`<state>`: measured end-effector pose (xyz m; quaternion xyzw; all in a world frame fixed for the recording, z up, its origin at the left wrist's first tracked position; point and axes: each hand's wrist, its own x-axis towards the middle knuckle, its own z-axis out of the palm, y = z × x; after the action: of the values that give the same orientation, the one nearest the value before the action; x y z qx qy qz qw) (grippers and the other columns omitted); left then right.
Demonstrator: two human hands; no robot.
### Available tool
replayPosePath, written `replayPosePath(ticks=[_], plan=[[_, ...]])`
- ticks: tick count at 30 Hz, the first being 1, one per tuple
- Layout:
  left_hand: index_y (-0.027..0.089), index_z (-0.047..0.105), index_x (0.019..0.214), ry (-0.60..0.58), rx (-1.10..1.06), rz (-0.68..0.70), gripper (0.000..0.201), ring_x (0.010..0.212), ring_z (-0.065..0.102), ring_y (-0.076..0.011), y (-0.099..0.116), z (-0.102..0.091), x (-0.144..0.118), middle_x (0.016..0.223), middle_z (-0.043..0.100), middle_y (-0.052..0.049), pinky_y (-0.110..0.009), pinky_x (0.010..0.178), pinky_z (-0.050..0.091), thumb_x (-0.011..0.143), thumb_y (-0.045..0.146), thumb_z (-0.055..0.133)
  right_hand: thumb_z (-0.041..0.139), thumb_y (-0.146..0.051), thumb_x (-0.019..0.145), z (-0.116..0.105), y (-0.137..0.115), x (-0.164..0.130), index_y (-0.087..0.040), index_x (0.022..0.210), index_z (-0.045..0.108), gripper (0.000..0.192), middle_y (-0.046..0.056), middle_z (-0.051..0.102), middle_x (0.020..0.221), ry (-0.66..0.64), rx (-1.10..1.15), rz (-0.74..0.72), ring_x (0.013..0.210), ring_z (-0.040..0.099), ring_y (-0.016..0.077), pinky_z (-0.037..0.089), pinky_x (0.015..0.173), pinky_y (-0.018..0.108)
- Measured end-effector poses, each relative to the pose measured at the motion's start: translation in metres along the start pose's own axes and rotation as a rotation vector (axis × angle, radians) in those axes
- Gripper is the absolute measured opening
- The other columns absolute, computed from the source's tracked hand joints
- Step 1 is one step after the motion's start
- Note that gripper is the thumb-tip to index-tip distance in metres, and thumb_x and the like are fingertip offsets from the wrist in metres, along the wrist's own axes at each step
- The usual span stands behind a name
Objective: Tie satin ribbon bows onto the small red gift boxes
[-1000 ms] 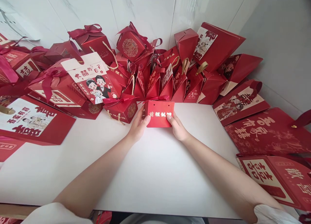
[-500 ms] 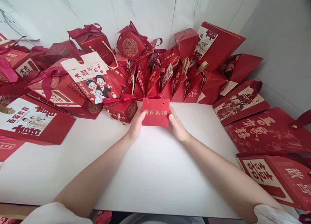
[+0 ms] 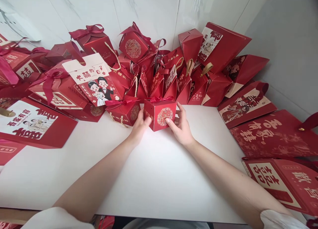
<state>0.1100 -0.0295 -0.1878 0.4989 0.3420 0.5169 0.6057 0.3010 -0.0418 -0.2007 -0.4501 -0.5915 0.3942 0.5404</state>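
Between my hands is a red gift box with a ribbon bow on top and a round gold emblem on the side turned toward me. One of its corners points at me, so two sides show. My left hand grips the left side, its thumb near the front corner. On the right, my right hand holds the box with the thumb laid on the emblem and the fingers partly hidden behind. A similar red box with gold cord stands just left of it.
Red gift boxes and bags crowd the back of the white table against the tiled wall. A bag with a cartoon couple leans at the left. Along the right edge lie larger red bags.
The box has been turned: its lettered side faced me, and now the emblem side shows with a corner forward. My right thumb has moved from the side edge onto the emblem.
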Motion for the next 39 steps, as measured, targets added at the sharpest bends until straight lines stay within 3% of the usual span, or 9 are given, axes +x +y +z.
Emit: replayPosePath(ticks=[3, 5, 9, 12, 15, 20, 28, 39], plan=[[0.028, 0.032, 0.145, -0.06, 0.038, 0.027, 0.097, 0.138, 0.044, -0.0337, 0.004, 0.003, -0.001, 0.151, 0.046, -0.012, -0.048, 0.112, 0.04, 0.065, 0.04, 0.085, 0.06, -0.058, 0.09, -0.001, -0.002, 0.0, -0.024, 0.138, 0.041, 0.062, 0.012, 0.057, 0.131, -0.032, -0.024, 0.015, 0.08, 0.064, 0.021, 0.055, 0.061, 0.035], [0.024, 0.041, 0.139, -0.025, 0.034, 0.015, 0.086, 0.137, 0.045, -0.0347, 0.003, 0.001, 0.0, 0.146, 0.051, -0.012, -0.049, 0.112, 0.04, 0.066, 0.042, 0.084, 0.053, -0.06, 0.093, -0.002, -0.004, 0.0, -0.023, 0.13, 0.048, 0.053, 0.011, 0.06, 0.129, -0.069, -0.045, 0.058, 0.087, 0.065, 0.024, 0.056, 0.069, 0.038], [0.023, 0.053, 0.128, -0.05, -0.014, 0.041, 0.066, 0.134, 0.047, -0.0342, -0.003, -0.008, 0.003, 0.14, 0.056, -0.01, -0.047, 0.109, 0.042, 0.072, 0.047, 0.078, 0.04, -0.065, 0.097, -0.006, -0.005, -0.001, -0.026, 0.142, 0.042, 0.059, 0.007, 0.059, 0.135, -0.191, -0.091, 0.132, 0.118, 0.057, 0.031, 0.047, 0.099, 0.049], [0.024, 0.054, 0.128, -0.077, -0.005, 0.05, 0.061, 0.13, 0.051, -0.0327, -0.007, -0.011, 0.003, 0.136, 0.059, -0.009, -0.045, 0.106, 0.044, 0.076, 0.051, 0.073, 0.032, -0.067, 0.098, -0.007, -0.004, -0.002, -0.029, 0.149, 0.034, 0.063, 0.004, 0.054, 0.141, -0.251, -0.063, 0.096, 0.128, 0.05, 0.031, 0.039, 0.108, 0.051], [0.024, 0.057, 0.124, -0.053, 0.044, 0.026, 0.055, 0.128, 0.052, -0.0316, -0.006, -0.011, 0.002, 0.133, 0.06, -0.008, -0.043, 0.104, 0.043, 0.08, 0.056, 0.067, 0.027, -0.069, 0.098, -0.008, -0.003, -0.001, -0.028, 0.15, 0.032, 0.066, 0.006, 0.052, 0.142, -0.22, -0.026, 0.058, 0.125, 0.052, 0.0313, 0.046, 0.1, 0.048], [0.023, 0.057, 0.124, -0.062, 0.111, -0.031, 0.058, 0.127, 0.052, -0.0333, -0.003, -0.009, 0.001, 0.135, 0.058, -0.01, -0.043, 0.1, 0.045, 0.081, 0.062, 0.064, 0.029, -0.071, 0.096, -0.007, -0.003, -0.002, -0.028, 0.151, 0.026, 0.07, 0.009, 0.061, 0.126, -0.159, -0.04, 0.087, 0.099, 0.062, 0.0284, 0.052, 0.069, 0.039], [0.025, 0.053, 0.132, -0.125, 0.092, -0.022, 0.058, 0.134, 0.046, -0.0328, -0.001, -0.008, 0.0, 0.146, 0.05, -0.009, -0.045, 0.108, 0.039, 0.086, 0.059, 0.059, 0.031, -0.068, 0.097, -0.005, -0.006, -0.003, -0.026, 0.148, 0.033, 0.065, 0.008, 0.06, 0.132, -0.092, -0.056, 0.077, 0.115, 0.059, 0.0305, 0.047, 0.095, 0.045], [0.023, 0.052, 0.132, -0.061, 0.129, -0.045, 0.066, 0.134, 0.046, -0.0351, -0.002, -0.006, 0.0, 0.145, 0.051, -0.01, -0.047, 0.108, 0.039, 0.081, 0.064, 0.062, 0.033, -0.067, 0.097, -0.006, -0.003, -0.002, -0.027, 0.142, 0.04, 0.061, 0.007, 0.066, 0.113, -0.086, -0.059, 0.087, 0.086, 0.061, 0.0246, 0.049, 0.074, 0.039]])
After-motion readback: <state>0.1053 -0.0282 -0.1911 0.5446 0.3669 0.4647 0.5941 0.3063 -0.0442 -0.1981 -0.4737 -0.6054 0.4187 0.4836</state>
